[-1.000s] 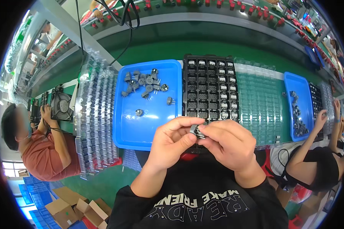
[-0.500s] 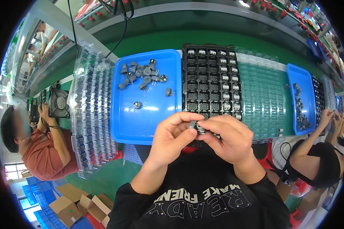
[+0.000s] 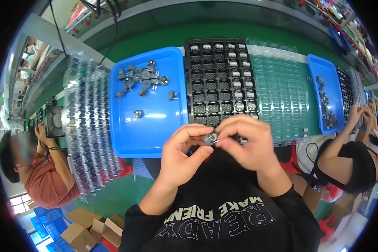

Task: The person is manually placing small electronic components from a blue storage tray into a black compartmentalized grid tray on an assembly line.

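Observation:
Between my two hands, in front of my chest, is a small grey round component with metal pins. My left hand pinches it from the left with thumb and forefinger. From the other side, my right hand grips it with its fingertips, which partly cover it. Just beyond my hands lies a black compartment tray, with silvery parts in its right columns and along its far row. To its left, a blue tray holds several loose grey round components with pins.
A stack of clear plastic trays stands left of the blue tray, and clear trays lie at the right. Another blue tray sits farther right. People work at both sides. Black cables hang at the upper left.
The grey component has been turned between my fingers, so its round side shows more. My view has shifted, moving the trays slightly left and up in the picture.

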Motion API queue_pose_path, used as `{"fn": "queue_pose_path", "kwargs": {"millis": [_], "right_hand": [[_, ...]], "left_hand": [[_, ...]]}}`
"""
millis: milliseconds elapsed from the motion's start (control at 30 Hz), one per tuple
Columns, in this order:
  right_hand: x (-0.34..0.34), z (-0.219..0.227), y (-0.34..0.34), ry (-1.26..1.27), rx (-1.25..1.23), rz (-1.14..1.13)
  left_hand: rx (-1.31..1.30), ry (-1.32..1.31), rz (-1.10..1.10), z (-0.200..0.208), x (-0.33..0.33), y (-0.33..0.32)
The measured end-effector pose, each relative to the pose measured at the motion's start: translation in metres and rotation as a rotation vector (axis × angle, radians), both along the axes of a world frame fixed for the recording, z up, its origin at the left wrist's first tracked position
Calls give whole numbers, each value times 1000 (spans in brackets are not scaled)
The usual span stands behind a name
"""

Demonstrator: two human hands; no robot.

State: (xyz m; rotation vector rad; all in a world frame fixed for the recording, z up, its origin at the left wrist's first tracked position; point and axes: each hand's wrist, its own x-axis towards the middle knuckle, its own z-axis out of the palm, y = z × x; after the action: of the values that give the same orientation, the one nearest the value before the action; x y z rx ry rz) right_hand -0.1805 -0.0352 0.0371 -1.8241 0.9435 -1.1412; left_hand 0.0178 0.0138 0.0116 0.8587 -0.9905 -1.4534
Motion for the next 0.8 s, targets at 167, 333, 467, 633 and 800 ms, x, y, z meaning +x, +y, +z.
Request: {"fn": "queue_pose_path", "kwargs": {"millis": [167, 333, 467, 633, 800], "right_hand": [[-50, -2, -9, 415, -116, -337], [-23, -27, 1, 675, -173, -236], [-13, -50, -9, 855, -257, -195], [-45, -31, 1, 601, -56, -211], [-157, -43, 24, 757, 90, -978]], "left_hand": [[-178, -1222, 519, -5, 56, -34], [-225, -1740, 656, -40, 115, -48], [-71, -1617, 464, -55, 122, -62], [-65, -1384, 528, -59, 137, -46], [76, -1147, 503, -53, 118, -30]]}}
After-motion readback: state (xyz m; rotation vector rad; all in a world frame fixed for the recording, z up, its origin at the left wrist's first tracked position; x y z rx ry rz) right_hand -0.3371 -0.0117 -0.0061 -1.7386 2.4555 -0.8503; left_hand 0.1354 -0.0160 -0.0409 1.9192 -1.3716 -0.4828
